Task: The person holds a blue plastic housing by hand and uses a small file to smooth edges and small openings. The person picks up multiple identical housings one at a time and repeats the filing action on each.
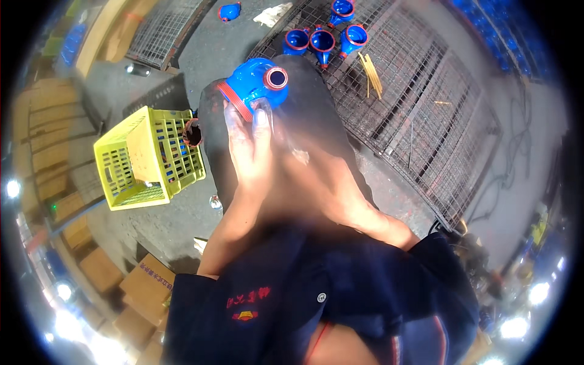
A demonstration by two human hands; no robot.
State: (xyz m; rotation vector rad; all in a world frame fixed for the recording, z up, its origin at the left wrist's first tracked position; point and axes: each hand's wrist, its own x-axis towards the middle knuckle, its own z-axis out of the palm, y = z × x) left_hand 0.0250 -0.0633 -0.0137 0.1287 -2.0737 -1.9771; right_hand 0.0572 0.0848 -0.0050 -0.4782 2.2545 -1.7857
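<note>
A glossy blue rounded metal housing (pixel 243 82) rests above my lap, a short round outlet with a reddish rim on its upper right. Along its lower left side runs a wide red threaded ring (pixel 234 101). My left hand (pixel 248 137) grips this housing from below, fingers pressed against the ring and the blue side. Close by on the right, my right hand (pixel 298 155) is smeared by motion, so its fingers do not show clearly. Dark trousers (pixel 304 91) lie beneath both hands.
Several similar blue housings (pixel 322 41) stand on a wire mesh rack (pixel 413 115) at the right, beside thin yellowish sticks (pixel 370 76). Another blue housing (pixel 229 11) lies on the floor ahead. A yellow-green plastic crate (pixel 131 161) stands left, with cardboard boxes (pixel 146 280) beyond.
</note>
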